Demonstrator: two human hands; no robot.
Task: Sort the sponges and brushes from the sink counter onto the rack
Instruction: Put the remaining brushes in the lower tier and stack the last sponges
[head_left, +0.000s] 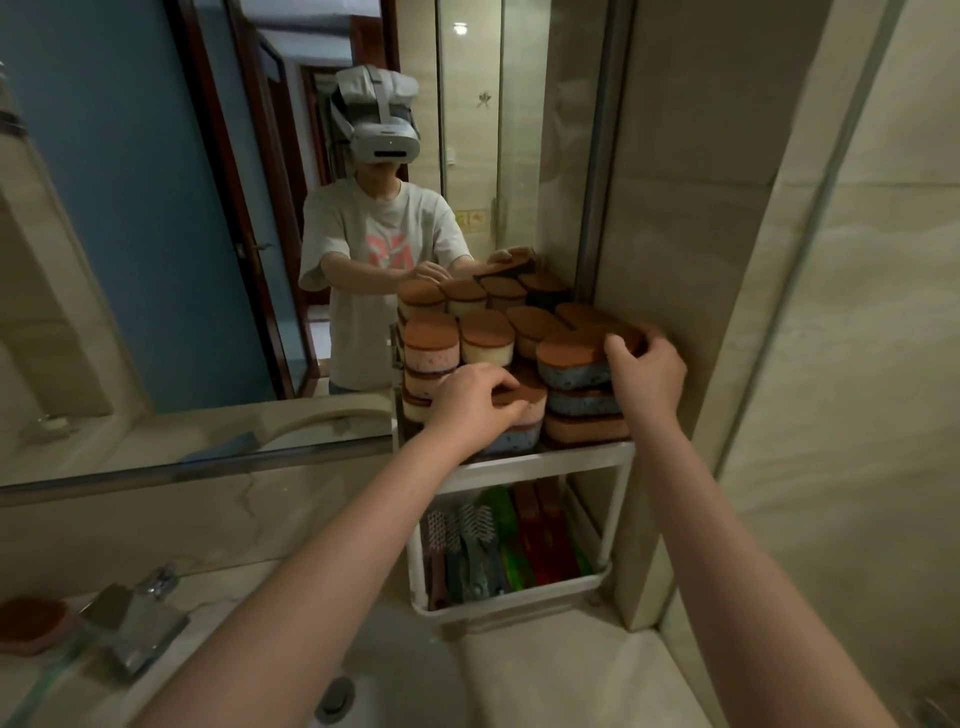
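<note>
A white two-tier rack (540, 465) stands in the corner against the mirror. Its top tier carries several stacked sponges with brown scouring tops. My right hand (647, 371) grips the topmost blue sponge (571, 366) of the right stack at its far end. My left hand (475, 397) rests fingers-down on a pink sponge (524, 408) at the front of the tier. The lower tier holds several brushes (467, 551) lying side by side, grey, green and red. One more brown-topped sponge (31, 621) lies at the far left of the counter.
A chrome tap (137, 618) sits left of the white sink basin (395, 691), whose drain shows below my left arm. The mirror (156, 234) behind the rack reflects a person wearing a headset. A tiled wall (727, 260) closes in the right side.
</note>
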